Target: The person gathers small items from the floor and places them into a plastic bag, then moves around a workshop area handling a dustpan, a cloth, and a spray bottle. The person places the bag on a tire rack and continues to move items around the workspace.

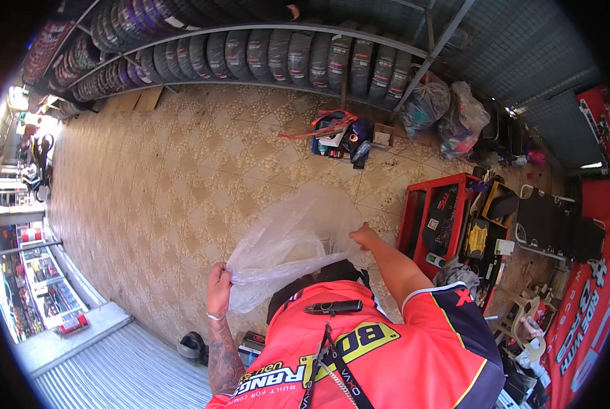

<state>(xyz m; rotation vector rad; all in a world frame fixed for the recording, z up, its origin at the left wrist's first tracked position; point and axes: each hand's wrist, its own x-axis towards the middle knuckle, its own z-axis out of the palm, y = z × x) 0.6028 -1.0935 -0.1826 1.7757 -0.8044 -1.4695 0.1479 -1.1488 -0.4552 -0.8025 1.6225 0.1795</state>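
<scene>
A large clear plastic bag (298, 228) is stretched out between my two hands, its near edge pulled into a band across my front. My left hand (219, 281) is closed on the gathered left end of that edge. On the other side, my right hand (363, 236) pinches the right end. The bag's thin film billows away from me over the tiled floor, and the tiles show through it. Nothing can be made out inside the bag. A dark device on a lanyard (333, 308) hangs over my red shirt.
Tyres (278, 58) fill the rack along the far wall. A pile of odds and ends (339, 136) lies on the floor (148, 191) ahead. Stuffed plastic bags (463, 119) stand at the far right. To my right are a red tool cart (414, 204) and a folding chair (543, 221); glass showcases (42, 279) stand left.
</scene>
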